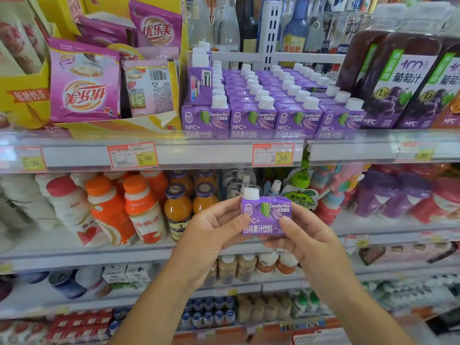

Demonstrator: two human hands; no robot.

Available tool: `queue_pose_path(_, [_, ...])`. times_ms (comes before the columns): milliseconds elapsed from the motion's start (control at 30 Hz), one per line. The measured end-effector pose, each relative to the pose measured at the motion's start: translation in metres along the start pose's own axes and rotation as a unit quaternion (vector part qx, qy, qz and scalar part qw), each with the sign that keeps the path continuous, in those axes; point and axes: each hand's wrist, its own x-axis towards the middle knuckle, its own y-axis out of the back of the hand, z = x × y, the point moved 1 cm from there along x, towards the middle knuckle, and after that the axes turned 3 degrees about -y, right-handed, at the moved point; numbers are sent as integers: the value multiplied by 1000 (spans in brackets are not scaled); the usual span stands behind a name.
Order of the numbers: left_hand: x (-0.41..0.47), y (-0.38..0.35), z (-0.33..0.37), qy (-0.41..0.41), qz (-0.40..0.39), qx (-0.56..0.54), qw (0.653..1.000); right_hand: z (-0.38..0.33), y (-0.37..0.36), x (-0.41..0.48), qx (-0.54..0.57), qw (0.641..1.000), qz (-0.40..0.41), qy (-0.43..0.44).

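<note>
Both hands hold one small purple juice carton (266, 215) up in the air. The left hand (211, 235) pinches its left side and the right hand (306, 242) pinches its right side, with fingers curled round it. The carton stands straight, white cap on top. Behind it, orange drink bottles (142, 207) stand on a lower shelf. Higher up, more purple cartons (254, 115) sit in neat rows above a price tag (273, 154). I think this one is off its row and has not yet been put up there or carried away
</note>
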Motion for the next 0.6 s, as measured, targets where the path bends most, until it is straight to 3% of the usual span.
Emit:
queue_pose_path(267, [1, -1, -4, -3, 28, -4, 1000, 2, -4, 0, -63, 994, 75, 47])
queue_pose_path(467, [-1, -8, -2, 5, 2, -32, 999, 9, -12, 2, -167, 983, 62, 41])
queue_pose_path(600, [4, -6, -2, -5, 6, 53, 999, 4, -10, 1, -117, 992, 9, 48])
